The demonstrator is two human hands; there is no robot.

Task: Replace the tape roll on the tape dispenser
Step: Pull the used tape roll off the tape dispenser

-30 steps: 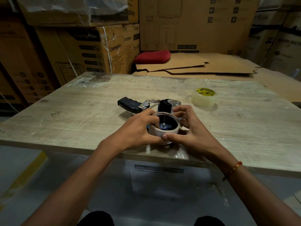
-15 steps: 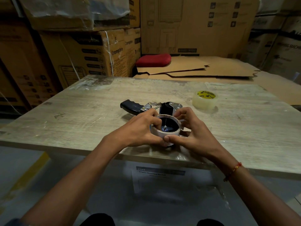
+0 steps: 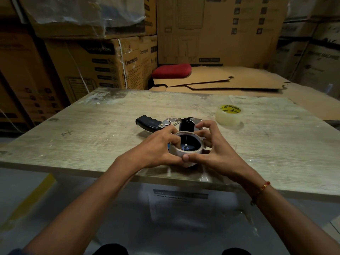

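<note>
A hand-held tape dispenser (image 3: 166,124) with a black handle lies flat near the front of the wooden table (image 3: 92,126). An empty cardboard tape core (image 3: 179,151) sits around its black hub, with a blue bolt showing inside. My left hand (image 3: 158,150) grips the core from the left, fingers hooked over its rim. From the right, my right hand (image 3: 215,146) clasps the same core, thumb pressed on its front wall. A full roll of clear tape (image 3: 229,115) with a yellow printed core lies flat at the right, apart from both hands.
Stacked cardboard boxes (image 3: 103,65) stand behind and to the left of the table. Flattened cardboard sheets (image 3: 230,80) and a red cushion (image 3: 172,70) lie beyond the far edge. A printed paper sheet (image 3: 181,201) lies under plastic film below the table's front edge.
Both hands have stayed clasped on the core. The fingers have shifted slightly around its rim and the core looks a little raised and tilted on the hub.
</note>
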